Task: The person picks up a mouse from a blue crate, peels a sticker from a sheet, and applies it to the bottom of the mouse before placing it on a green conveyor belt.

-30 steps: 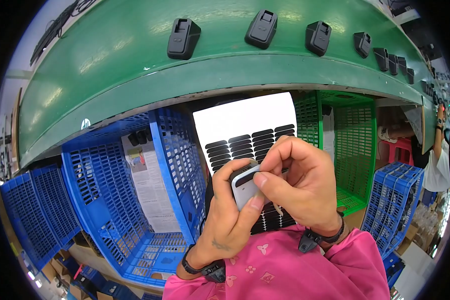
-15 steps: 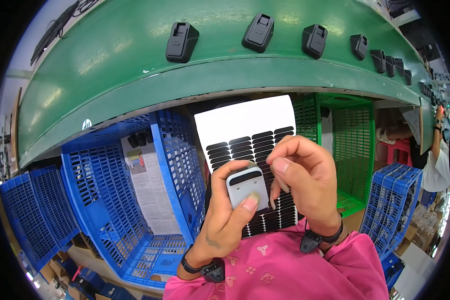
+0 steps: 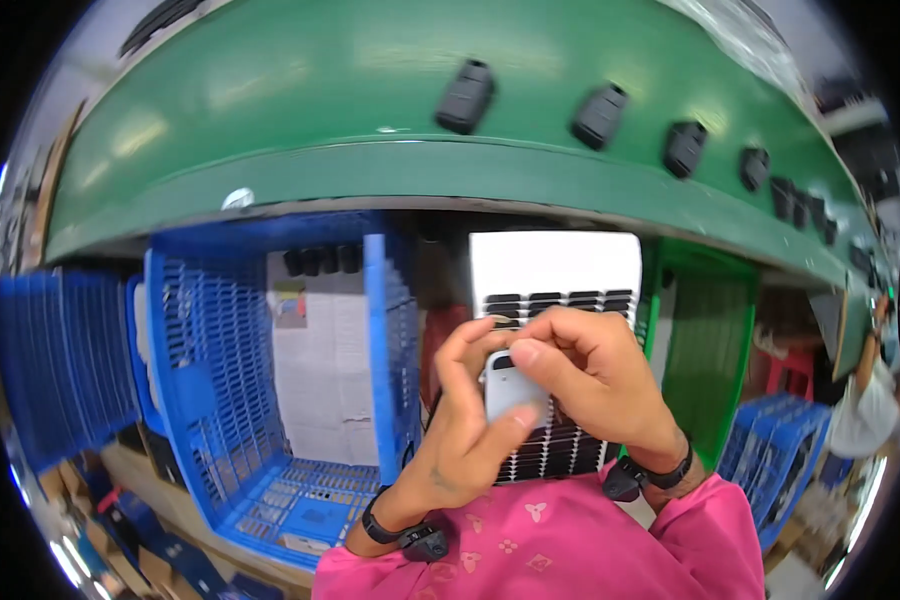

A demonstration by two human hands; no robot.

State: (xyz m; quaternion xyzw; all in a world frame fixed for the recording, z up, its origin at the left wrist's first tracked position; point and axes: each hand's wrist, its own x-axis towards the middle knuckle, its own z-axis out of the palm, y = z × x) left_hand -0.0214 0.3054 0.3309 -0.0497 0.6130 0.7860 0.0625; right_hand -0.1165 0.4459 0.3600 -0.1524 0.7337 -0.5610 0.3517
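Nearest you, pink sleeves and dark wristbands. Your left hand cradles a small white device, thumb closed under it to steady it, while your right hand curls its fingers over the top edge. Just behind sits a white-framed solar panel. A blue crate stands left; beyond, black parts ride a green conveyor.

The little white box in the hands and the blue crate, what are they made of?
The little white box looks like smooth hard plastic with a matte finish: even colour, rounded corners, a dark window on top. The blue crate seems to be moulded plastic too, a bit glossy, its walls an even lattice of slots.
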